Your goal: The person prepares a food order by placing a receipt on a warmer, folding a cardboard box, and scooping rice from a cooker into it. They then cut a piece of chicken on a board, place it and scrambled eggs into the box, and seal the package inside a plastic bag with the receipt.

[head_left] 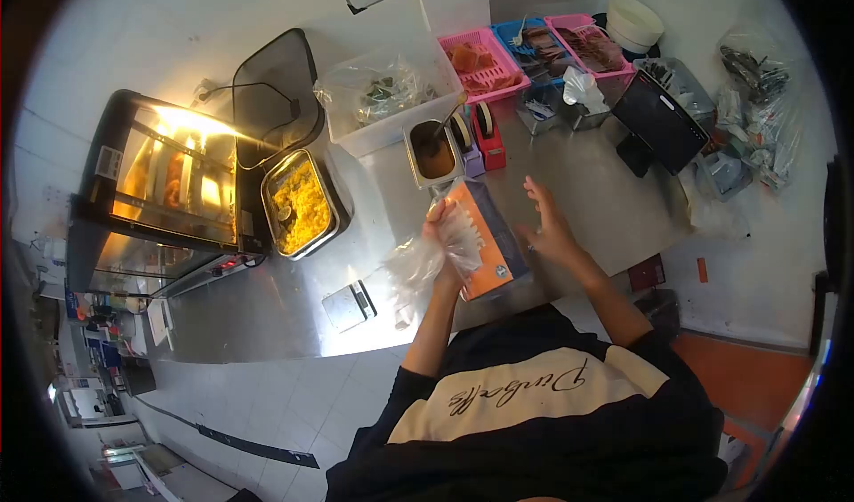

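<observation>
My left hand [438, 226] is closed round a bunched clear plastic bag [414, 266], which spreads out on both sides of the fingers. Right beside it lies an orange box [479, 226] with a dark blue side and a pale zigzag pattern. Some of the clear plastic covers part of that box. To the right of the box, my right hand [550, 233] hovers over the steel counter with its fingers apart and nothing in it. A metal pan of brown sauce [434, 155] with a spoon stands just beyond the box.
Left on the steel counter [240, 311] are a lit warming cabinet [178, 182], a tray of yellow food [302, 204] and a small scale [350, 306]. Farther back are a white bin [378, 128], tape dispensers [487, 137] and pink baskets [480, 61]. A black screen [663, 124] stands right.
</observation>
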Tool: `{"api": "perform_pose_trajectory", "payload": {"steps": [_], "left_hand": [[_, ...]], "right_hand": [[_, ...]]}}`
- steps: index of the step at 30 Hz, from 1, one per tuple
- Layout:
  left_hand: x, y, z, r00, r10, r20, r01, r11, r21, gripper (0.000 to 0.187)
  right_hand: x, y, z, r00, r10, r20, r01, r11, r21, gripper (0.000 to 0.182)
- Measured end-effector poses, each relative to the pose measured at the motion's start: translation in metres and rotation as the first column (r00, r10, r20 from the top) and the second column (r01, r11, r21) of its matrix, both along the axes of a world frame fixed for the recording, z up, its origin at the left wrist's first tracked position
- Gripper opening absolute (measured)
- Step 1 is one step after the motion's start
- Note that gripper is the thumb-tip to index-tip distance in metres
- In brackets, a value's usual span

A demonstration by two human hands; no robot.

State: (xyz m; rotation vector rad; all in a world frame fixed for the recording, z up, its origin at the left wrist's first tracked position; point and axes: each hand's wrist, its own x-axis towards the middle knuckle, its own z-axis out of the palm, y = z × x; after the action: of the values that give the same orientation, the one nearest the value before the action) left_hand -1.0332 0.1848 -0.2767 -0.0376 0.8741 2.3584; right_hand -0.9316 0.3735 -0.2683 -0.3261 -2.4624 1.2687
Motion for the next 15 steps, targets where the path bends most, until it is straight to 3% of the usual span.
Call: {"api": "perform_pose_trajectory", "payload": {"steps": [1,2,3,4,5,7,8,9,10,11,13,14,15], "left_hand": [[0.0,0.002,0.018,0.997,0.075,0.025,-0.076,0.996,0.043,0.035],[-0.016,0.002,0.016,0.954,0.116,-0.276,-0.094,0.992,0.089,0.039],[-0.019,0.004,0.016,0.992,0.055,-0.117,-0.048,0.997,0.059,0.04],[-0.014,0.011,0.049,0.999,-0.002,0.049,0.0,0.999,0.042,0.042],[-0.011,0.017,0.062,0.999,0.001,0.051,-0.002,1.0,0.01,0.041],[-0.004,0.027,0.086,0.998,0.008,0.058,-0.005,0.998,-0.058,0.039],[-0.016,0.018,0.065,0.999,0.05,0.01,-0.049,0.996,-0.076,0.036],[-0.02,0.008,0.048,0.859,-0.158,-0.486,-0.165,0.815,-0.556,0.031],[-0.026,0.006,0.062,0.579,-0.454,-0.677,-0.573,0.364,-0.734,0.027],[-0.029,0.008,0.097,0.129,-0.604,-0.787,-0.738,0.471,-0.483,0.018],[-0.045,0.007,0.078,-0.056,-0.691,-0.721,-0.738,0.515,-0.436,0.011],[-0.037,-0.004,0.068,0.201,-0.616,-0.762,-0.581,0.552,-0.599,0.012],[-0.031,-0.014,0.061,0.185,-0.674,-0.715,-0.599,0.499,-0.626,0.016]], "right_hand": [[-0.006,0.004,0.002,0.988,0.08,-0.133,-0.062,0.989,0.134,0.091],[-0.015,0.004,0.006,0.952,0.173,-0.251,-0.102,0.957,0.273,0.097],[-0.025,0.002,0.01,0.895,0.276,-0.35,-0.119,0.904,0.41,0.103],[-0.035,-0.003,0.027,0.843,0.342,-0.416,-0.184,0.909,0.374,0.106],[-0.044,-0.011,0.054,0.781,0.399,-0.481,-0.253,0.905,0.341,0.11],[-0.048,-0.008,0.068,0.758,0.446,-0.476,-0.453,0.885,0.107,0.109],[-0.044,-0.008,0.06,0.791,0.465,-0.398,-0.546,0.829,-0.118,0.104],[-0.043,0.0,0.04,0.807,0.555,-0.202,-0.553,0.589,-0.589,0.09],[-0.046,0.008,0.019,0.817,0.577,0.013,-0.221,0.332,-0.917,0.078],[-0.048,0.02,0.007,0.805,0.591,0.051,-0.174,0.318,-0.932,0.069],[-0.057,0.044,-0.014,0.775,0.618,0.127,-0.076,0.292,-0.954,0.053],[-0.064,0.056,-0.02,0.757,0.632,0.164,-0.026,0.28,-0.96,0.046],[-0.071,0.07,-0.025,0.737,0.646,0.201,0.025,0.271,-0.962,0.039]]}}
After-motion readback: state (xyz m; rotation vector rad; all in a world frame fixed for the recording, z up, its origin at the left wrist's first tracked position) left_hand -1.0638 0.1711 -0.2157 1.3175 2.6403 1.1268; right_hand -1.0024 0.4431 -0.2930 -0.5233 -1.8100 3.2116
